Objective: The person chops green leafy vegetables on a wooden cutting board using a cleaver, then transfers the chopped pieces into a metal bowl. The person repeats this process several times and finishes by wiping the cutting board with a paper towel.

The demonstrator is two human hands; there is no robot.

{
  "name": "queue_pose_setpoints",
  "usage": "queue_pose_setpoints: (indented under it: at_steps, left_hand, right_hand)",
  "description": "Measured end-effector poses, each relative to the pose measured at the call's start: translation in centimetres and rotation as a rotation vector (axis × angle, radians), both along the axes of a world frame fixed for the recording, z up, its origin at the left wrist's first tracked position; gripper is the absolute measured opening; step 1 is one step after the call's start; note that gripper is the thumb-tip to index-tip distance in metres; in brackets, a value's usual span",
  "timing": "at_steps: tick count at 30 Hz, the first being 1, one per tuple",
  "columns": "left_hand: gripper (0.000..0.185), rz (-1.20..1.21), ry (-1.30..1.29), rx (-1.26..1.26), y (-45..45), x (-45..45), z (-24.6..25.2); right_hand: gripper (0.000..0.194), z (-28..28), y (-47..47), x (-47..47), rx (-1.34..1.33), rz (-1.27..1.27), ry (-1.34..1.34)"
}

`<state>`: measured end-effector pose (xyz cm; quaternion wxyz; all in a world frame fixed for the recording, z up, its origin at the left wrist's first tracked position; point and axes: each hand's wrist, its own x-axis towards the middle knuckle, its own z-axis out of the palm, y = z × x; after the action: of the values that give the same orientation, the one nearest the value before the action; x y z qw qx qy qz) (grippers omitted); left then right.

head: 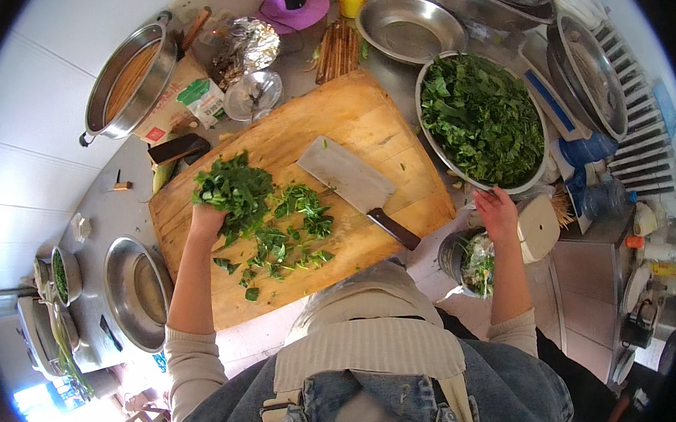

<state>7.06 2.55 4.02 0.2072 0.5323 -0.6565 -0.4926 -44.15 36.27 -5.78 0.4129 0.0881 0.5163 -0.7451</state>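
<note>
My left hand (pixel 209 222) holds a loose bunch of cut leafy greens (pixel 238 188) over the left side of a thick wooden cutting board (pixel 375 113). More cut greens (pixel 288 237) lie scattered on the board beside it. A cleaver (pixel 347 173) rests flat there, its dark handle (pixel 394 228) reaching the near right edge. At the right, the fingers of my right hand (pixel 497 214) are on the near rim of a round metal bowl (pixel 425 125), which is heaped with chopped greens (pixel 482 118). Part of that grip is hidden by the hand itself.
An empty steel basin (pixel 412 29) stands behind the board, another basin (pixel 138 293) to its left. At the back left are a steel pot (pixel 128 81), crumpled foil (pixel 253 43) and a purple hat (pixel 297 5). A bin (pixel 453 259) with scraps sits below my right forearm.
</note>
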Motion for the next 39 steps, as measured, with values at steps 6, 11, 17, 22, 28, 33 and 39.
queue_pose_setpoints:
  at_steps: [6,11,17,22,28,33,39]
  left_hand:
    - [0.030,-0.245,-0.022,-0.173,-0.8,-6.2,3.4]
    - [0.033,-0.452,0.142,-0.113,0.5,-16.3,7.6]
    - [0.045,-0.798,0.310,-0.479,2.0,-30.4,7.8]
    - [0.066,-0.631,0.346,-0.304,5.0,-39.0,4.2]
    - [0.060,-0.561,0.261,-0.601,9.3,-43.9,1.7]
    - [0.057,-0.563,0.170,-0.715,11.9,-45.7,-0.4]
    - [0.075,-0.561,0.165,-0.633,12.4,-46.8,-2.2]
  right_hand:
    - [0.015,-2.9,1.3,2.4,0.208,-0.239,0.136]
    - [0.019,-3.8,1.2,5.1,0.191,-0.356,0.239]
    - [0.036,0.7,-0.5,6.7,0.117,-0.331,0.681]
    - [0.038,7.2,-3.0,5.8,-0.005,-0.241,1.060]
    - [0.050,12.2,-6.7,3.5,0.249,-0.068,1.777]
    - [0.058,11.9,-10.2,0.4,0.398,0.067,2.034]
    - [0.058,9.7,-10.7,-3.0,0.405,0.291,2.117]
